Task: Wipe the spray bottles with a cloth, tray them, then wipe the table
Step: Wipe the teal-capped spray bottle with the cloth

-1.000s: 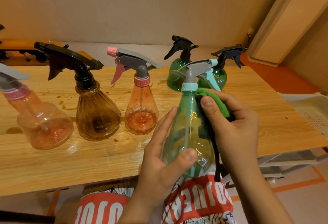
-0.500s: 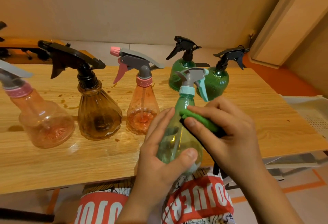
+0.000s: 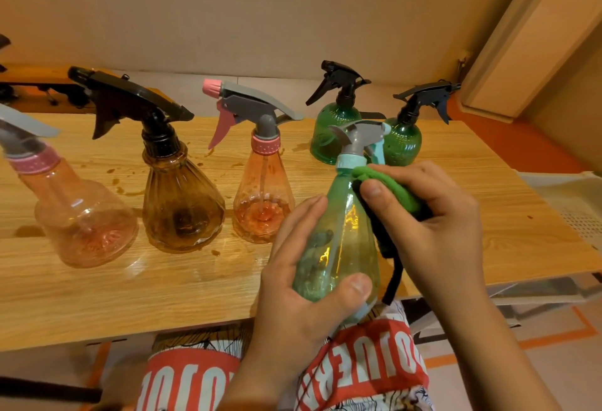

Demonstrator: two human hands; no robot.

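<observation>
Surface: I am sitting at a wooden table, pale grain laminate, spotted with brown drips around the amber bottle. A beige wall is running behind it; orange floor is showing past its right end, and a pale perforated tray is sitting just beyond that same end.

Grip, left: my left hand is wrapping the lower body of the teal bottle, fingers round the far side, thumb pressing across the front near the base. The bottle is tilting slightly over the table's near edge, above my lap.

Grip, right: my right hand is closing on the green cloth, thumb pinning it to the bottle's shoulder just under the pale blue collar. A black strip of the cloth is hanging down the bottle's right side.

Stock on the table, 5 bottles, all clear ribbed plastic with trigger heads:
- 1 pink bottle, grey trigger, at the far left.
- 1 amber bottle, black trigger, right of it.
- 1 orange-pink cone bottle, grey trigger with pink nozzle, next right.
- 2 green round bottles, black triggers, toward the table's back, behind the teal bottle.
</observation>
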